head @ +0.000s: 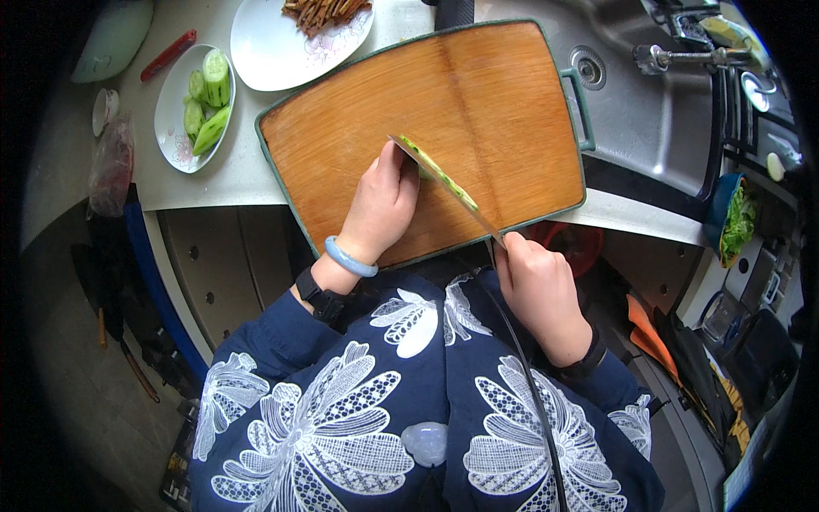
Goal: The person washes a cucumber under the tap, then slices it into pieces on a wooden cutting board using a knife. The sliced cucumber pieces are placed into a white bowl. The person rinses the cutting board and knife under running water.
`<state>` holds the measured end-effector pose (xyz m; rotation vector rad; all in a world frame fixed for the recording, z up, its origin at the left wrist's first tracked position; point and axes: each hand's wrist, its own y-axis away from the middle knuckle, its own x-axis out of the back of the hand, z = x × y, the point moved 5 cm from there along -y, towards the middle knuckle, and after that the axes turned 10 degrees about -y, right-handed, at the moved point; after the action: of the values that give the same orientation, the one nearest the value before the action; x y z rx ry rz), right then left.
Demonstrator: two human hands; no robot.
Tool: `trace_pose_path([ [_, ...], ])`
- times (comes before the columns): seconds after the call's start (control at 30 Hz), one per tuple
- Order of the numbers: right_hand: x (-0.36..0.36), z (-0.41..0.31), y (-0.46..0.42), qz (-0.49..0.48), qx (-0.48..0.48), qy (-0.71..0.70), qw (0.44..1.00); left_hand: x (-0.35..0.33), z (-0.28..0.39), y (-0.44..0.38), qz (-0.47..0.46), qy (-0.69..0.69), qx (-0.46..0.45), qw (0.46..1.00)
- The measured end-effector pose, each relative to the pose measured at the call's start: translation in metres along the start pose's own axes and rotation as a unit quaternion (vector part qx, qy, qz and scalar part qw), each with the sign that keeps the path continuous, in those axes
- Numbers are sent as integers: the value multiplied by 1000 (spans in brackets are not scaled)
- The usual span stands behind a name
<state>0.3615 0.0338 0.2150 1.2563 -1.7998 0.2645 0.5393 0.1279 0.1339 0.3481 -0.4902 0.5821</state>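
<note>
My right hand (540,291) grips the handle of a kitchen knife (477,216), whose blade is seen nearly edge-on and slants up to the left over a wooden cutting board (358,109). Along the blade's right side shows a thin green strip of cucumber (448,180). On the left side of the blade, my left hand (387,198) holds down a cucumber piece (424,173) with curled fingers. Most of that piece is hidden by the hand and the blade. The left fingertips are close to the blade's far end.
Left of the board, a white plate (167,137) holds several peeled cucumber chunks (216,80). Brown strips of food (323,14) lie on another white plate (269,57). A red-handled tool (168,55) lies nearby. The steel sink (652,121) and a bowl of leafy greens (716,208) are at right.
</note>
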Motion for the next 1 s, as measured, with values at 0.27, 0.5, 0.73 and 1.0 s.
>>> trace_pose_path([
  [0.27,-16,13,-23,-22,-15,2,1000,1,3,-2,17,-30,-21,999],
  [0.5,-8,20,-30,-9,-10,-45,999,3,6,-2,18,-45,-12,999],
  [0.73,-1,28,-19,8,-4,-20,1000,3,9,-1,15,-41,-7,999],
  [1.0,1,10,-8,12,29,-27,999,1,3,1,24,-14,-16,999],
])
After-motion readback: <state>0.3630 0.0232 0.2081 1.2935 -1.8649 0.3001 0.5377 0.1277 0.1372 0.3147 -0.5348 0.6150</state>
